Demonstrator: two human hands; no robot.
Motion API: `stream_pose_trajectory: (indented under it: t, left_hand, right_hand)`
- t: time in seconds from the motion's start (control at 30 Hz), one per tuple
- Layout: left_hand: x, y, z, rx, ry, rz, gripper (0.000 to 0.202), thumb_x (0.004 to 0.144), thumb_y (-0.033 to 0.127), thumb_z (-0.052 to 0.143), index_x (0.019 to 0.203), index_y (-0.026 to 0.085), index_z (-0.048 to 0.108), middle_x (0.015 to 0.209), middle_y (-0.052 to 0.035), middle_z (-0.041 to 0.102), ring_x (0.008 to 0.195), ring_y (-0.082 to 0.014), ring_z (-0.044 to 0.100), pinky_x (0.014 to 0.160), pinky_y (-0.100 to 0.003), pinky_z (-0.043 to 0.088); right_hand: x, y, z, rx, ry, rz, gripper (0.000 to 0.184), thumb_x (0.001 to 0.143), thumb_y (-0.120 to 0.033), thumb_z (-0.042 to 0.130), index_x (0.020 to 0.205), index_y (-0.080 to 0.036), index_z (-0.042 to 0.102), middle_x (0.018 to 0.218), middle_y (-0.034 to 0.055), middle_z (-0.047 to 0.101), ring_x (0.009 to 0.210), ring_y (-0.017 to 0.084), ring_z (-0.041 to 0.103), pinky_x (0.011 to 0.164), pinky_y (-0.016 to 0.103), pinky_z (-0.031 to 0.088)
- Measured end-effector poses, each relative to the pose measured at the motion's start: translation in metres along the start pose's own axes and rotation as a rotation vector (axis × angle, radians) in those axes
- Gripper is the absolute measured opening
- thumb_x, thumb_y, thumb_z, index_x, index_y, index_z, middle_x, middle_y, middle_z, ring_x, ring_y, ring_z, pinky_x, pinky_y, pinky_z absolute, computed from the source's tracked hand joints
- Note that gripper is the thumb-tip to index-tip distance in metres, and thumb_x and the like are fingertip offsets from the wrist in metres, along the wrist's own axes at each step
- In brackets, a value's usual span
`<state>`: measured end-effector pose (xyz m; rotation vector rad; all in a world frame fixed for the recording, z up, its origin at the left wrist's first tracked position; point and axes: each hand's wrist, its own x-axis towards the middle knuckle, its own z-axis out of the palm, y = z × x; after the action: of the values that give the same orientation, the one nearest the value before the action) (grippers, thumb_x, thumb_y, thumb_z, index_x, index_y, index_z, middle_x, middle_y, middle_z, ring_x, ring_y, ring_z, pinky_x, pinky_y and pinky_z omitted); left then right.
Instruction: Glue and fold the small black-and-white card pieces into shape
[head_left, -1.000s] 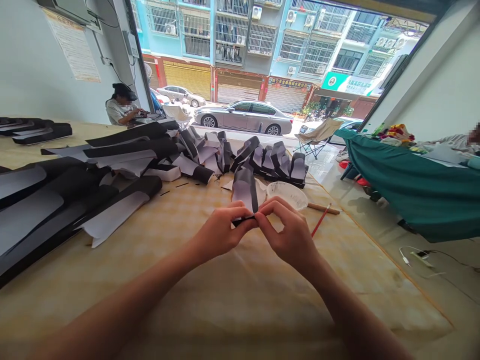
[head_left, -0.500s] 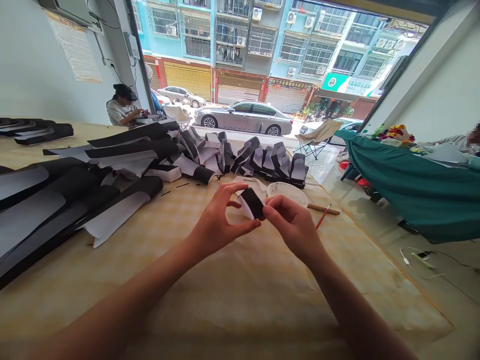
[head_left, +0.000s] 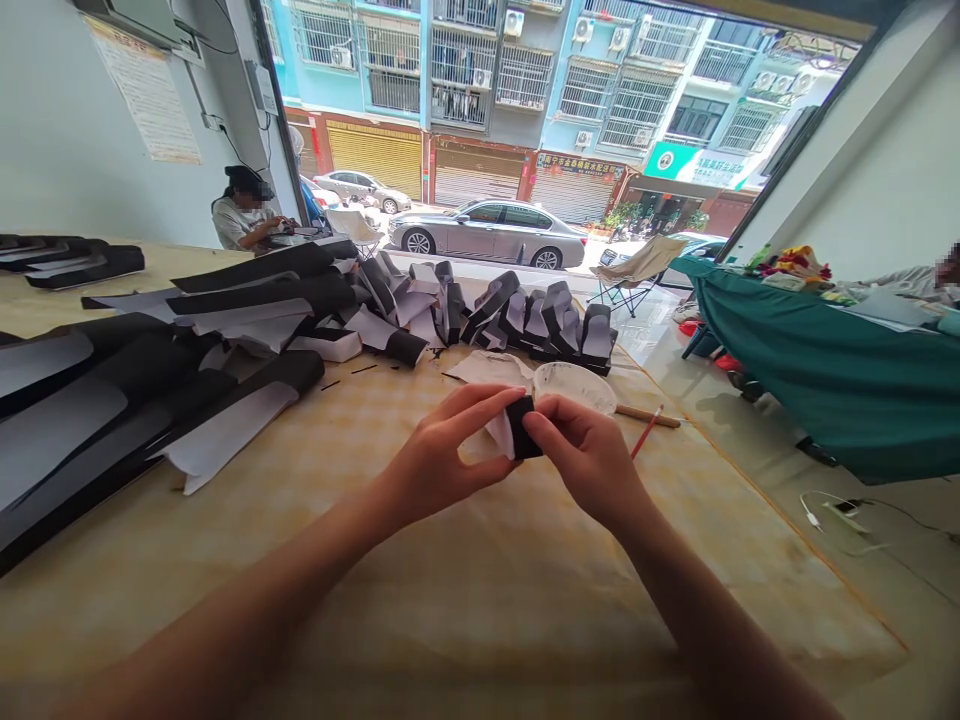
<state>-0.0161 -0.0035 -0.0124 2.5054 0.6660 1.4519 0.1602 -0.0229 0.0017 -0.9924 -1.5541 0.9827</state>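
Observation:
Both my hands meet over the middle of the tan work table (head_left: 465,600). Between them is a small folded black piece with a white underside (head_left: 514,430). My left hand (head_left: 439,455) pinches its left side with index finger on top and thumb below. My right hand (head_left: 589,455) grips its right side with thumb and curled fingers. Just beyond my hands lie a white shallow dish (head_left: 576,385) and a red pencil (head_left: 643,434).
Long black-and-white strips (head_left: 180,390) cover the table's left side. A row of folded black pieces (head_left: 540,320) stands at the far edge. A wooden stick (head_left: 649,415) lies by the dish. A person sits at the far left (head_left: 244,215). A teal-covered table (head_left: 817,340) stands to the right.
The black piece was a long upright strip pinched at its bottom edge a second ago. It has been folded over into a small compact shape held between both hands.

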Motion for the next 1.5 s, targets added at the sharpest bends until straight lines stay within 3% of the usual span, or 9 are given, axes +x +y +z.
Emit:
stream_pose_trajectory:
  t: [0.37,0.7,1.0,1.1,1.37,1.5]
  left_hand:
    - [-0.0016,-0.0030,0.0027,-0.021,-0.019,0.024,0.064,0.075,0.012,0.066,0.133,0.026,0.045,0.123,-0.0080,0.056,0.114,-0.0196,0.056,0.097,-0.034,0.049]
    - [-0.0007,-0.0022,0.0017,-0.002,-0.020,0.017,0.063,0.075,0.011,0.064,0.133,0.029,0.045,0.121,-0.0075,0.058,0.112,-0.0208,0.057,0.095,-0.037,0.050]
    - [-0.0012,-0.0018,0.0020,-0.004,-0.036,-0.003,0.067,0.074,0.009,0.064,0.135,0.030,0.043,0.123,-0.0058,0.056,0.114,-0.0194,0.055,0.098,-0.035,0.048]
    - [-0.0013,-0.0018,0.0026,-0.003,-0.037,0.000,0.066,0.075,0.010,0.064,0.135,0.029,0.043,0.123,-0.0057,0.056,0.114,-0.0186,0.055,0.098,-0.034,0.049]
    - [-0.0024,-0.0025,0.0028,-0.024,-0.069,-0.043,0.061,0.075,0.021,0.069,0.131,0.026,0.046,0.122,-0.0079,0.059,0.113,-0.0213,0.057,0.095,-0.037,0.051]
    - [-0.0020,-0.0038,0.0020,0.004,-0.087,-0.020,0.058,0.072,0.026,0.072,0.126,0.026,0.051,0.118,-0.0081,0.062,0.110,-0.0228,0.057,0.092,-0.040,0.052]
  right_hand:
    - [0.0000,0.0042,0.0022,-0.081,-0.013,-0.001,0.029,0.082,-0.044,0.057,0.070,-0.017,0.056,0.064,-0.0013,0.050,0.062,0.012,0.047,0.059,0.026,0.041]
    - [-0.0004,0.0053,0.0053,-0.072,-0.020,0.001,0.030,0.083,-0.045,0.056,0.071,-0.018,0.058,0.066,-0.0006,0.054,0.064,0.013,0.050,0.062,0.027,0.045]
    - [-0.0002,-0.0001,0.0032,0.006,-0.023,-0.009,0.040,0.087,-0.051,0.047,0.067,-0.018,0.057,0.062,-0.0016,0.049,0.060,0.011,0.045,0.055,0.023,0.038]
    - [0.0001,0.0006,0.0038,0.002,-0.032,0.013,0.035,0.083,-0.050,0.054,0.069,-0.018,0.058,0.062,-0.0018,0.050,0.060,0.012,0.046,0.055,0.023,0.038]
    - [-0.0009,0.0009,0.0089,-0.022,0.008,0.027,0.035,0.080,-0.047,0.060,0.063,-0.017,0.055,0.057,-0.0033,0.045,0.056,0.010,0.041,0.051,0.022,0.034]
    - [0.0002,0.0007,0.0075,-0.017,-0.023,0.050,0.038,0.081,-0.053,0.055,0.073,-0.016,0.063,0.059,-0.0018,0.049,0.056,0.011,0.043,0.050,0.023,0.033]
